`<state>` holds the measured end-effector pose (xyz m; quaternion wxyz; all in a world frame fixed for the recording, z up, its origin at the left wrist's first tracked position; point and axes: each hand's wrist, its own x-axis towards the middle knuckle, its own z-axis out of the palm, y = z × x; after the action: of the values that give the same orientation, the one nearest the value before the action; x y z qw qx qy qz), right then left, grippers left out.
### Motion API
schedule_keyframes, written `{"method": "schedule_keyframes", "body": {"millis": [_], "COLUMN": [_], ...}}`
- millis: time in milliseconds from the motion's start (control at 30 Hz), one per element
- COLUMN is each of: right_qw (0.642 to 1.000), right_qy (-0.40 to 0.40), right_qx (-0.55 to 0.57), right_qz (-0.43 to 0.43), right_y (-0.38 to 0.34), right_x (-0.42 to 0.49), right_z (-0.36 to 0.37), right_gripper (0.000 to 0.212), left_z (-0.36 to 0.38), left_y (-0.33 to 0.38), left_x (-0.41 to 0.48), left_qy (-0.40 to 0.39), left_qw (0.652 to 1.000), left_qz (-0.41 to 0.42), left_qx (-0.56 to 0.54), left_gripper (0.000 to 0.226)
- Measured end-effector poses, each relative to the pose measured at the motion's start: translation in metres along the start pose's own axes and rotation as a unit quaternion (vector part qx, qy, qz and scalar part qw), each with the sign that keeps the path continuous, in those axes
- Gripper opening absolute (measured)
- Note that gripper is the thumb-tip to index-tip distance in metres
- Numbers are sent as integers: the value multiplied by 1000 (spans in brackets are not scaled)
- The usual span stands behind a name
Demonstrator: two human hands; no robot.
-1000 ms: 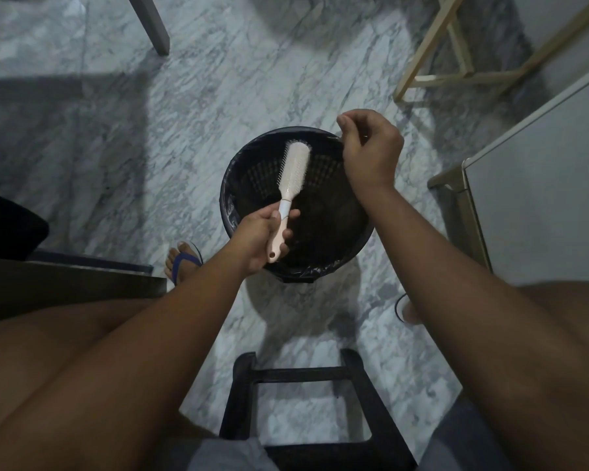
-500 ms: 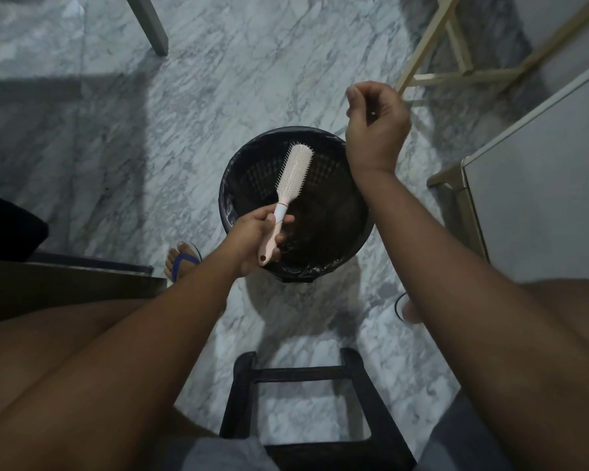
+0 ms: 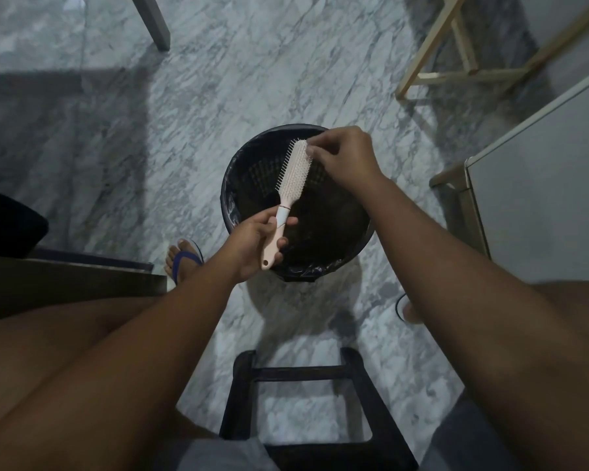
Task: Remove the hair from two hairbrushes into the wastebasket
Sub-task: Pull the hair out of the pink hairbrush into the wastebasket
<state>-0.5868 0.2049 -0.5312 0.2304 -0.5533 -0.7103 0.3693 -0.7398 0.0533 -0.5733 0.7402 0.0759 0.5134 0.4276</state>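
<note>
Marble floor (image 3: 218, 96) w/ black wastebasket (image 3: 230, 185) between the person's feet. Left hand (image 3: 252, 244) is clamped round the handle of the pink hairbrush (image 3: 291, 185), held over the basket opening; long axis runs from handle at near rim up to the head toward far rim, bristles facing up-left. Right hand (image 3: 344, 154) is nearer the head: fingertips (image 3: 312, 149) pinched together at its tip, prob. on hair, though strands too fine to see. Pull likely goes up & away from bristles.
</note>
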Motion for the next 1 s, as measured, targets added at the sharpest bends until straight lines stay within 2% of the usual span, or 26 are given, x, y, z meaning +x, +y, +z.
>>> {"method": "schedule_keyframes", "body": {"millis": [167, 367, 467, 533, 600, 633, 667, 733, 767, 800, 833, 867, 933, 1000], "right_qw": [996, 971, 973, 980, 969, 948, 910, 788, 737, 710, 707, 727, 814, 902], "right_qy": [88, 209, 181, 108, 57, 39, 19, -25, -39, -46, -52, -52, -25, 1], "right_qx": [15, 102, 139, 165, 217, 284, 380, 584, 649, 679, 683, 662, 547, 377], "right_qz": [8, -52, -28, 37, 107, 138, 166, 190, 188, 183, 176, 175, 191, 213], "right_y": [-10, -28, -31, -31, -32, -35, -41, -56, -61, -64, -66, -66, -60, -42], "right_x": [10, 11, 11, 10, 7, 6, 6, 9, 11, 14, 16, 17, 14, 9], "right_z": [-2, -5, -1, 2, 3, 2, -2, -14, -21, -27, -32, -34, -30, -15], "right_gripper": [9, 9, 5, 5, 6, 5, 7, 5, 6, 6, 5, 4, 7, 9], "left_z": [-7, 1, 2, 3, 5, 5, 5, 2, 0, -2, -3, -4, -3, 0], "left_y": [-3, -8, -8, -6, -7, -8, -9, -13, -14, -16, -17, -17, -15, -13], "left_x": [4, 6, 7, 5, 3, 4, 5, 8, 9, 10, 10, 10, 10, 10], "left_qy": [17, 71, 73, 51, 39, 44, 58, 103, 121, 131, 133, 129, 114, 98], "left_qw": [999, 997, 997, 999, 999, 999, 998, 994, 992, 991, 991, 992, 993, 995], "left_qz": [3, 12, 14, 11, 8, 7, 4, -4, -6, -5, -2, 1, 1, 2], "left_qx": [-43, -19, -5, 3, 8, 12, 18, 27, 24, 19, 15, 13, 9, 3], "left_gripper": [38, 36, 36, 35, 34, 34, 33, 34, 34, 34, 34, 34, 33, 32]}}
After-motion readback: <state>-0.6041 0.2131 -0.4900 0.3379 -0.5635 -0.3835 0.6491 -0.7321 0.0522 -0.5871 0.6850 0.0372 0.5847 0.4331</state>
